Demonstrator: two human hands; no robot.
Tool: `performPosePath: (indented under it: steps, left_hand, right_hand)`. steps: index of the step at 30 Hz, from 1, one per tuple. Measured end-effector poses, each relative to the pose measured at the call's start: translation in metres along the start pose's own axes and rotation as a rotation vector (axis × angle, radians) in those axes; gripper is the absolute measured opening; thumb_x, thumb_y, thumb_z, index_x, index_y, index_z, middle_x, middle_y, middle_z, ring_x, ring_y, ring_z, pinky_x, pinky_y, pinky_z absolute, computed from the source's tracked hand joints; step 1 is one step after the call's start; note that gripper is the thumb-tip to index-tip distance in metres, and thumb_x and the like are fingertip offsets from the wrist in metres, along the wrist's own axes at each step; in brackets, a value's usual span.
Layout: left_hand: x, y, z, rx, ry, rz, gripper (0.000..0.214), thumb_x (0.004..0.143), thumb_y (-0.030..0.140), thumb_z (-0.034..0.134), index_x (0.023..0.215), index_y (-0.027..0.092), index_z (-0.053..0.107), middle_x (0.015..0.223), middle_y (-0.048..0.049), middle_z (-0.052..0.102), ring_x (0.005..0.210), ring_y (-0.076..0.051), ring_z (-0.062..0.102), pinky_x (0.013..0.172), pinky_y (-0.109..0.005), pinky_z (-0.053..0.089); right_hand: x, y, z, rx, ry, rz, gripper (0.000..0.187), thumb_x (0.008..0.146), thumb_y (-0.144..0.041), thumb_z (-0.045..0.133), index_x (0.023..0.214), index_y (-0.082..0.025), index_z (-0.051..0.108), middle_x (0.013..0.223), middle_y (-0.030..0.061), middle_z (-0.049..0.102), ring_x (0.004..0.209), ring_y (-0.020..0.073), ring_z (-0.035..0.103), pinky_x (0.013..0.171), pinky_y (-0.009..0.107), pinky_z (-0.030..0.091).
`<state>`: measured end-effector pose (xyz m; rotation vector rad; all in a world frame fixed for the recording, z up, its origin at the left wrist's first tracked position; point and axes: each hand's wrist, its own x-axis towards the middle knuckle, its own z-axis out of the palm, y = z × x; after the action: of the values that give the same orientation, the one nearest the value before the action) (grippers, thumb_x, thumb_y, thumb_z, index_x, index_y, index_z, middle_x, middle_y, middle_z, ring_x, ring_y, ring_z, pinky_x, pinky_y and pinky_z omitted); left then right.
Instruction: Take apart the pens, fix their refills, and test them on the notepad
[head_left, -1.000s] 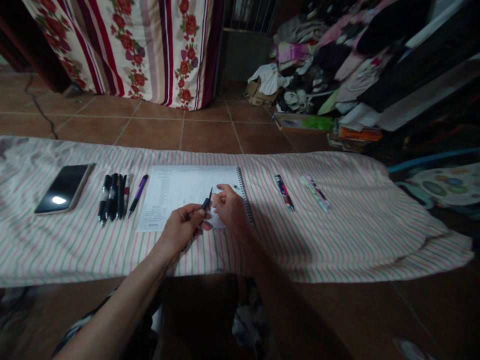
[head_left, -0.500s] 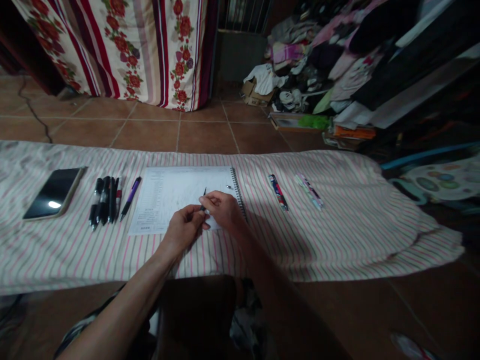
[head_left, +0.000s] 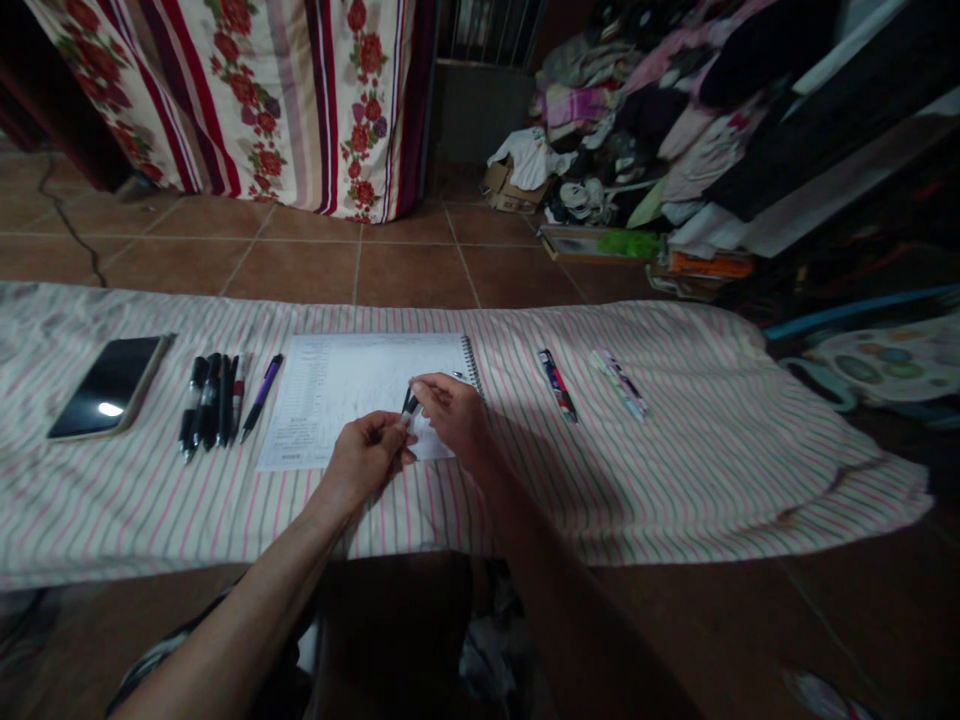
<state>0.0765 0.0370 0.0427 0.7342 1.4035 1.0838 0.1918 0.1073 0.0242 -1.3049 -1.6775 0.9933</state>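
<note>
Over the spiral notebook (head_left: pixel 367 375), my left hand (head_left: pixel 366 452) is closed around a black pen (head_left: pixel 409 403) with a pale, clear-looking lower part. My right hand (head_left: pixel 456 412) pinches the upper end of the same pen between thumb and fingertips. Both hands nearly meet, and part of the pen is hidden by the fingers. A small shiny piece (head_left: pixel 457 375) lies on the page just beyond my right hand. Printed text runs down the left side of the page.
To the left lie a purple and black pen (head_left: pixel 262 397), several dark pens (head_left: pixel 209 400) in a row and a phone (head_left: pixel 109 387). At right are a red and blue pen (head_left: pixel 557 385) and some pastel pens (head_left: pixel 621 383). A striped cloth (head_left: pixel 697 460) covers the surface.
My right hand has shifted up slightly toward the pen's far end, its fingers now over the tip that was showing. More of the pen's pale part shows between the hands.
</note>
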Motion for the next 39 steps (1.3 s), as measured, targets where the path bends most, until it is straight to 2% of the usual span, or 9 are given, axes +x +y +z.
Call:
performPosePath:
  steps: [6,10,15,22,31,34,39]
  left_hand:
    - [0.0,-0.001,-0.001,0.021,0.006,-0.002,0.019,0.071,0.029,0.065,0.079,0.012,0.062,0.064,-0.0045,0.066,0.048,-0.009,0.053,0.043,-0.02,0.035]
    - [-0.001,-0.001,-0.002,0.024,0.001,-0.007,0.019,0.07,0.03,0.065,0.077,0.012,0.061,0.064,-0.004,0.065,0.048,-0.009,0.053,0.042,-0.02,0.034]
    - [-0.001,0.0,-0.001,0.009,0.005,-0.015,0.02,0.072,0.03,0.064,0.079,0.012,0.06,0.065,-0.0034,0.065,0.048,-0.009,0.053,0.043,-0.019,0.034]
    - [0.001,-0.001,-0.001,0.009,0.008,-0.019,0.023,0.069,0.032,0.066,0.079,0.012,0.06,0.061,-0.0019,0.063,0.046,-0.008,0.052,0.042,-0.019,0.033]
    - [0.001,-0.003,-0.002,0.01,-0.014,-0.02,0.02,0.071,0.031,0.064,0.081,0.013,0.06,0.067,-0.0025,0.065,0.049,-0.008,0.053,0.043,-0.019,0.034]
    - [0.001,-0.002,-0.001,0.014,-0.013,-0.018,0.019,0.072,0.03,0.063,0.08,0.012,0.06,0.067,-0.0027,0.064,0.049,-0.008,0.053,0.043,-0.019,0.033]
    - [0.0,-0.001,0.0,-0.03,0.0,-0.03,0.019,0.071,0.028,0.064,0.082,0.012,0.06,0.067,-0.0023,0.065,0.049,-0.007,0.053,0.043,-0.018,0.033]
  right_hand:
    - [0.003,-0.001,-0.004,0.112,0.071,0.049,0.026,0.078,-0.035,0.05,0.092,-0.017,0.064,0.071,0.003,0.065,0.057,0.013,0.059,0.052,0.023,0.045]
    - [0.007,0.006,-0.01,0.147,0.095,0.07,0.029,0.079,-0.035,0.048,0.097,-0.017,0.061,0.067,0.0018,0.064,0.055,0.0131,0.059,0.05,0.023,0.045]
    - [0.009,0.012,-0.023,-0.097,0.16,0.067,0.025,0.078,-0.03,0.051,0.098,-0.017,0.057,0.07,0.002,0.065,0.06,0.0139,0.062,0.06,0.025,0.046]
    - [0.002,0.01,-0.033,-0.429,0.142,0.034,0.014,0.078,-0.027,0.054,0.088,-0.018,0.057,0.077,0.0047,0.068,0.069,0.0167,0.063,0.068,0.027,0.045]
    - [0.001,0.017,-0.027,-0.478,0.129,-0.087,0.02,0.079,-0.018,0.054,0.097,-0.015,0.061,0.089,0.0084,0.066,0.078,0.017,0.062,0.075,0.028,0.045]
    - [0.001,0.017,-0.026,-0.495,0.144,-0.088,0.024,0.079,-0.017,0.052,0.102,-0.014,0.061,0.092,0.0094,0.065,0.079,0.0178,0.061,0.075,0.028,0.045]
    - [0.001,0.017,-0.026,-0.507,0.142,-0.085,0.023,0.081,-0.018,0.048,0.097,-0.015,0.064,0.093,0.0102,0.063,0.081,0.0189,0.06,0.074,0.029,0.045]
